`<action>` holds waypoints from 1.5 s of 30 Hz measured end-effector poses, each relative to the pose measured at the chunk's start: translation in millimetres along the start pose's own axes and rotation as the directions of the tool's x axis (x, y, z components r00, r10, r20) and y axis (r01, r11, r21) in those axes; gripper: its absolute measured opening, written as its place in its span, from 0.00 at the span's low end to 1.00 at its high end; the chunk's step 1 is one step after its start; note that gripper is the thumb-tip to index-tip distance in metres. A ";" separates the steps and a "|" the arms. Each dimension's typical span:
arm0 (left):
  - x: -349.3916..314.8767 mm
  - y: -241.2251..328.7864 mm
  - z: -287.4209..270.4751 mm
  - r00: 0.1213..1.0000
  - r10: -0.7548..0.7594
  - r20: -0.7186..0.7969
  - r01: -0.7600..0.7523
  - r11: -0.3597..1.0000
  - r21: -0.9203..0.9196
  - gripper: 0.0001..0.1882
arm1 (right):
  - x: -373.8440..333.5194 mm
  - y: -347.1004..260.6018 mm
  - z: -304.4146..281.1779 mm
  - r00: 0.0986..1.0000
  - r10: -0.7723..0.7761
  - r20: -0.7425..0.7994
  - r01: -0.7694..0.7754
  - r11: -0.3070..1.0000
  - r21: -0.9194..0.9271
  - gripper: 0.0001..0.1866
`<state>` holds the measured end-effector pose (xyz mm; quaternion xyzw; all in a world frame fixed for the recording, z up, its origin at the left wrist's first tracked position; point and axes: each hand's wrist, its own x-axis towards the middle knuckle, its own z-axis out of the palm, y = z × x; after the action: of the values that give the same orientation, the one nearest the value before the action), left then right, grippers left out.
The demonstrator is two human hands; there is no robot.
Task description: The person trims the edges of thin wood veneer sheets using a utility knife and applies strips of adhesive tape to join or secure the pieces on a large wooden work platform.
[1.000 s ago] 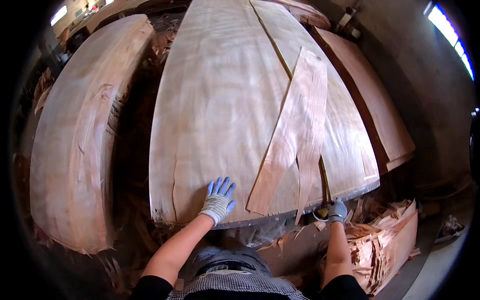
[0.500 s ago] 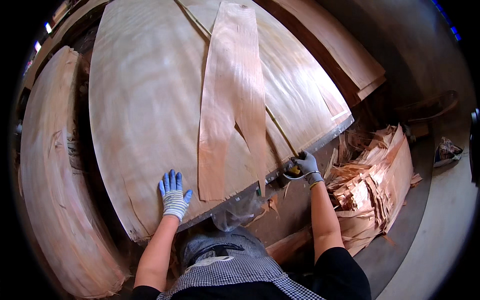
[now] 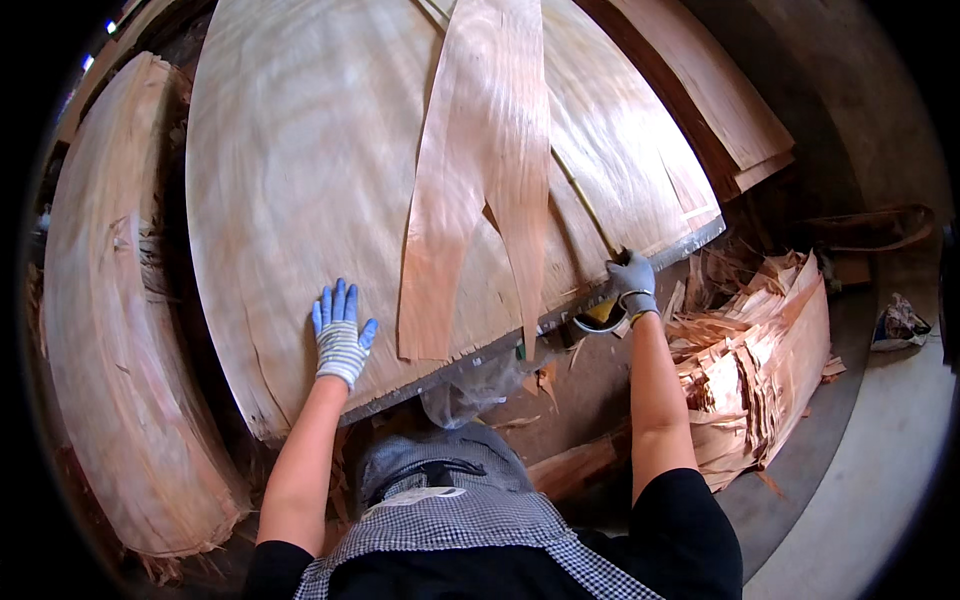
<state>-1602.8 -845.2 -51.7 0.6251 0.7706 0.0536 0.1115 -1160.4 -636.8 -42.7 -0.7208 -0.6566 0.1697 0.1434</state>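
Note:
My left hand (image 3: 342,338), in a striped glove with blue fingers, rests flat on a broad, pale sheet of wood veneer (image 3: 290,180), fingers spread. At the sheet's near right edge my gloved right hand (image 3: 632,280) is closed at the near end of a long, thin yellowish strip (image 3: 578,190). A yellow and black object (image 3: 603,316) with a curved band shows just below that hand; its kind is unclear. Between my hands lies a narrower reddish veneer piece (image 3: 465,200), split at its near end into two tongues. It covers the middle of the strip.
A tall stack of veneer (image 3: 120,300) stands on the left. Right of me is a bundle of torn veneer scraps (image 3: 760,370). More long sheets (image 3: 710,90) lie at the far right. Clear plastic film (image 3: 465,385) hangs under the near edge.
The view has shifted, so the sheets sit slightly higher and farther right in the picture. Both hands keep their places on the sheet; the right hand still grips at the strip's end.

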 end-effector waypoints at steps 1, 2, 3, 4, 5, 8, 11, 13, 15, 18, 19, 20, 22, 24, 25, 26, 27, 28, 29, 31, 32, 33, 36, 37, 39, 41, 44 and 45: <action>-8.8 -7.7 4.1 0.999 -0.033 -0.015 0.033 0.999 0.014 0.34 | -2.3 -5.2 -10.1 0.994 0.105 0.036 -0.101 0.991 -0.090 0.23; -11.6 -8.4 7.0 0.998 -0.048 -0.028 0.049 0.999 0.019 0.34 | 0.2 2.0 -15.0 0.986 0.162 0.025 -0.157 0.976 -0.151 0.23; -14.6 -10.6 8.8 0.998 -0.069 0.007 0.069 0.997 0.041 0.35 | 5.7 9.8 -19.9 0.976 0.219 0.010 -0.212 0.955 -0.209 0.23; -15.2 -10.5 12.8 0.998 -0.064 -0.003 0.064 0.997 0.044 0.35 | 10.6 16.2 -23.5 0.962 0.274 -0.006 -0.265 0.927 -0.265 0.23; -15.5 -10.7 13.5 0.998 -0.063 -0.020 0.064 0.996 0.055 0.35 | 12.7 10.1 -27.7 0.951 0.308 -0.017 -0.298 0.906 -0.301 0.23; -18.8 -6.8 17.1 0.997 -0.077 -0.013 0.078 0.996 0.048 0.37 | 22.7 8.2 -28.1 0.909 0.382 0.169 -0.324 0.900 -0.293 0.24; -18.9 -6.0 25.0 0.997 -0.066 -0.035 0.066 0.998 -0.014 0.38 | 26.9 19.0 -22.8 0.910 0.406 0.083 -0.366 0.881 -0.301 0.23; -23.2 -12.3 30.2 0.998 -0.044 -0.043 0.047 0.995 0.092 0.39 | 27.6 11.0 -25.7 0.916 0.394 0.078 -0.362 0.894 -0.266 0.23; -26.7 -13.6 25.4 0.998 -0.050 -0.050 0.055 0.991 0.125 0.39 | 22.2 6.0 -25.1 0.943 0.331 -0.037 -0.330 0.916 -0.230 0.18; -23.7 -16.8 27.4 0.997 -0.035 -0.062 0.040 0.995 0.086 0.39 | 21.3 10.4 -22.1 0.966 0.216 -0.139 -0.248 0.925 -0.289 0.14; -21.8 -10.4 25.7 0.995 -0.101 -0.016 0.102 0.994 0.032 0.38 | 19.3 18.4 -21.2 0.970 0.195 -0.147 -0.229 0.935 -0.271 0.14; -20.2 -3.4 17.7 0.995 -0.103 0.016 0.102 0.993 0.059 0.38 | 16.5 18.3 -22.0 0.969 0.190 -0.158 -0.227 0.937 -0.265 0.13; -13.8 3.9 4.1 0.993 -0.093 0.073 0.086 0.991 0.103 0.37 | 19.2 20.8 -20.4 0.961 0.210 -0.182 -0.256 0.923 -0.286 0.12; -8.4 5.2 5.6 0.999 -0.052 0.001 0.052 0.994 0.091 0.37 | 29.9 23.8 -18.2 0.954 0.165 -0.250 -0.235 0.929 -0.285 0.12; -8.5 6.2 7.3 0.999 -0.026 -0.034 0.029 0.996 0.084 0.37 | 37.4 26.8 -17.7 0.960 0.146 -0.240 -0.213 0.935 -0.284 0.12; -8.5 8.1 7.8 0.999 -0.028 -0.047 0.032 0.996 0.078 0.37 | 44.2 26.4 -19.7 0.963 0.127 -0.236 -0.194 0.939 -0.284 0.12; -8.6 9.8 7.7 0.998 -0.027 -0.059 0.031 0.997 0.073 0.37 | 48.1 27.2 -21.2 0.969 0.140 -0.201 -0.188 0.953 -0.240 0.13; -8.9 12.5 7.5 0.997 -0.024 -0.071 0.029 0.997 0.069 0.37 | 48.3 29.4 -22.1 0.971 0.158 -0.180 -0.205 0.938 -0.279 0.14; -10.7 19.2 2.5 1.000 -0.024 -0.011 0.024 0.996 0.088 0.37 | 48.3 32.5 -25.2 0.970 0.179 -0.165 -0.224 0.921 -0.318 0.15; -12.5 29.4 -0.9 1.000 -0.011 0.004 0.011 0.998 0.057 0.37 | 51.1 50.4 -33.1 0.977 0.185 -0.109 -0.214 0.898 -0.385 0.17; -17.4 32.3 -1.1 1.000 -0.016 0.018 0.015 0.999 0.042 0.37 | 47.6 49.2 -37.4 0.980 0.196 -0.041 -0.195 0.887 -0.419 0.20; -16.4 32.7 -2.7 1.000 -0.021 0.005 0.021 1.000 0.021 0.34 | 43.7 47.3 -41.5 0.984 0.174 -0.050 -0.178 0.880 -0.440 0.19; -11.9 13.1 -3.3 0.999 0.024 -0.028 -0.027 0.996 -0.080 0.30 | 28.8 32.9 -45.9 0.995 -0.036 -0.094 -0.015 0.870 -0.493 0.18; -20.1 6.9 0.4 0.993 0.030 -0.118 -0.042 0.994 -0.103 0.26 | 24.8 27.5 -43.3 0.985 -0.136 -0.106 0.064 0.859 -0.508 0.18; -40.4 4.2 -11.1 0.994 0.055 -0.098 -0.067 0.990 -0.122 0.25 | 18.1 30.8 -33.9 0.935 -0.328 -0.139 0.190 0.790 -0.583 0.16; -66.5 10.0 -12.6 0.990 0.101 -0.097 -0.114 0.983 -0.141 0.23 | 20.6 28.9 -19.5 0.920 -0.356 -0.160 0.212 0.800 -0.561 0.15; -111.8 23.6 -16.7 0.971 0.234 -0.038 -0.237 0.950 -0.202 0.22 | 27.1 -27.8 9.3 0.933 -0.322 -0.164 0.241 0.893 -0.379 0.15; -122.5 27.6 -18.4 0.963 0.269 -0.021 -0.267 0.938 -0.220 0.22 | 45.3 -30.4 24.2 0.910 -0.383 -0.156 0.336 0.905 -0.262 0.15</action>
<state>-1557.3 -957.7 -14.8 0.7082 0.6670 0.1509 0.1756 -1194.6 -589.1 -54.0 -0.6118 -0.7757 -0.0118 0.1548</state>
